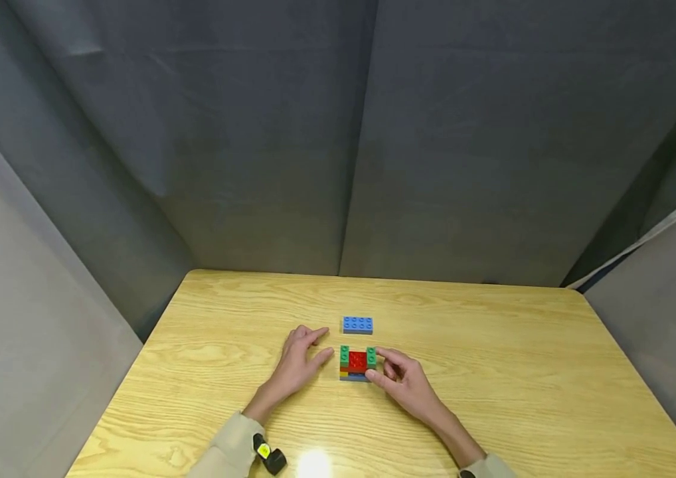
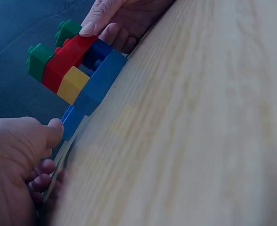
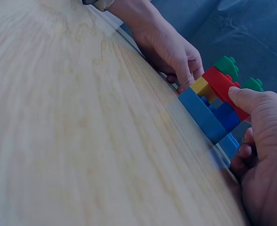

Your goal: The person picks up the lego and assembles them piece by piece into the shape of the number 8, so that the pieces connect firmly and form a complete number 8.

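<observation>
A small stack of toy building bricks (image 1: pixel 357 360) stands on the table, with a blue base, yellow and blue bricks (image 3: pixel 226 117) over it, a red brick (image 2: pixel 70 61) across those and two green bricks (image 1: pixel 344 356) on top. My right hand (image 1: pixel 408 388) grips its right side, thumb against the red brick and index finger at a green one. To the left of the stack is my left hand (image 1: pixel 297 362), fingers and thumb spread, holding nothing. Beyond the stack lies a loose blue brick (image 1: pixel 358 325), studs up; in the left wrist view it overlaps the left thumb.
The wooden table (image 1: pixel 481 345) extends around both hands to its rounded far corners. Grey curtains (image 1: pixel 266 166) hang behind it, and lighter panels (image 1: pixel 21 299) stand at the sides. A dark wrist device (image 1: pixel 269 455) sits at the left sleeve.
</observation>
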`<action>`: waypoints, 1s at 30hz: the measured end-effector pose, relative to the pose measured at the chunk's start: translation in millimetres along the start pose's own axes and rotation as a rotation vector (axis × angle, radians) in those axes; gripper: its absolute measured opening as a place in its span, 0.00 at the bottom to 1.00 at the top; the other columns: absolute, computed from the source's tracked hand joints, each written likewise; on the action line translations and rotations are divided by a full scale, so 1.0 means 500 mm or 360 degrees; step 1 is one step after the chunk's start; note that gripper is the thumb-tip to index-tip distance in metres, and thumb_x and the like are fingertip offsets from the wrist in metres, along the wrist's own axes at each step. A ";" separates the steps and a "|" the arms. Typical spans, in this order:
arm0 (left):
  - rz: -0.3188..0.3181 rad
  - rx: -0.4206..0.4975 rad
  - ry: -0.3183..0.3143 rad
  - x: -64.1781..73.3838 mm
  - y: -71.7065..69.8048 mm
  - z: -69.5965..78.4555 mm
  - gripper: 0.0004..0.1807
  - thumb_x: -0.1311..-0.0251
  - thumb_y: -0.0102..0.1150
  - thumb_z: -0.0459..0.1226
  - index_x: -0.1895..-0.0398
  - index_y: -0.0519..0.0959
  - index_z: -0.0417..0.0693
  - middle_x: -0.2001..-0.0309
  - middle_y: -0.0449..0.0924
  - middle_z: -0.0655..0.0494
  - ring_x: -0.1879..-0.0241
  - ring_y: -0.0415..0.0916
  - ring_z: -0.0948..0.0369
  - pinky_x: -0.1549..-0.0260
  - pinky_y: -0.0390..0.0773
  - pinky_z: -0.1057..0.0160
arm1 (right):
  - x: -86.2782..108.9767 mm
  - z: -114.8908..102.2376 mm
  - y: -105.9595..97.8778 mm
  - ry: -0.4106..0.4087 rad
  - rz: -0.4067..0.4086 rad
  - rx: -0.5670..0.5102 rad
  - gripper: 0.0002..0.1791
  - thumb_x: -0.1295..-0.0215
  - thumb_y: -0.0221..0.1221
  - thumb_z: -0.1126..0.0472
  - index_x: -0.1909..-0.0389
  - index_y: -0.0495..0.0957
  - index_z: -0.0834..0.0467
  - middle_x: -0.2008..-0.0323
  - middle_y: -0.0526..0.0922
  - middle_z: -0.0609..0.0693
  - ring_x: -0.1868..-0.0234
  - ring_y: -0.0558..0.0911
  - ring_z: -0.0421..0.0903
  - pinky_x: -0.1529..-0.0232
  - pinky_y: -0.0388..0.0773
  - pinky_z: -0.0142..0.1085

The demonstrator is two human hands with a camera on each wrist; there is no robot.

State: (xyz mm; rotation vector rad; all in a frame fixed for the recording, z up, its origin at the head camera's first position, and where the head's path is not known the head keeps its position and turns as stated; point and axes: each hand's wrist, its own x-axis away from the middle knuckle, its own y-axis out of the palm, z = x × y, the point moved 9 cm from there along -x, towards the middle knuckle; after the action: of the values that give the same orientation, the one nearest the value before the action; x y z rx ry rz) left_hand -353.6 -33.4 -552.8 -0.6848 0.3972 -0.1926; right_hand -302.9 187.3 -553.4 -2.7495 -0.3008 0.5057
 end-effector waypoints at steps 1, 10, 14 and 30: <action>0.0010 -0.0015 -0.0010 -0.002 0.000 -0.001 0.27 0.32 0.69 0.43 0.33 0.79 0.42 0.58 0.73 0.52 0.57 0.64 0.57 0.55 0.65 0.58 | -0.001 -0.001 0.000 -0.0003 0.0001 -0.0004 0.22 0.31 0.69 0.60 0.37 0.81 0.57 0.76 0.68 0.47 0.75 0.65 0.37 0.69 0.69 0.32; 0.0001 -0.0098 -0.0053 -0.023 0.003 -0.007 0.30 0.33 0.71 0.44 0.33 0.78 0.38 0.58 0.73 0.52 0.57 0.65 0.58 0.53 0.64 0.55 | 0.002 -0.003 0.007 0.0002 0.0021 -0.0028 0.22 0.31 0.70 0.60 0.37 0.82 0.58 0.75 0.68 0.47 0.75 0.65 0.37 0.71 0.67 0.31; -0.0026 -0.0137 -0.0036 -0.037 0.006 -0.005 0.33 0.34 0.71 0.44 0.31 0.76 0.36 0.59 0.72 0.52 0.57 0.64 0.57 0.54 0.62 0.55 | 0.002 -0.002 0.011 0.0010 0.0020 -0.0060 0.23 0.31 0.69 0.61 0.37 0.81 0.59 0.76 0.68 0.48 0.75 0.65 0.37 0.71 0.66 0.31; -0.0082 -0.0186 -0.0013 -0.069 0.019 -0.013 0.36 0.33 0.70 0.46 0.28 0.72 0.36 0.58 0.70 0.51 0.56 0.63 0.55 0.56 0.59 0.55 | 0.001 -0.007 0.023 0.0001 -0.0003 -0.0058 0.24 0.31 0.69 0.61 0.35 0.80 0.60 0.76 0.68 0.43 0.74 0.66 0.35 0.64 0.71 0.32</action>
State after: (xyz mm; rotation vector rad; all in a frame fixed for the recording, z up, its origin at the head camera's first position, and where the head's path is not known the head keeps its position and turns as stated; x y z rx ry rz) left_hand -387.1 -19.5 -553.5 -0.8112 0.3854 -0.2168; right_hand -299.4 175.7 -554.7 -2.7844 -0.3155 0.5036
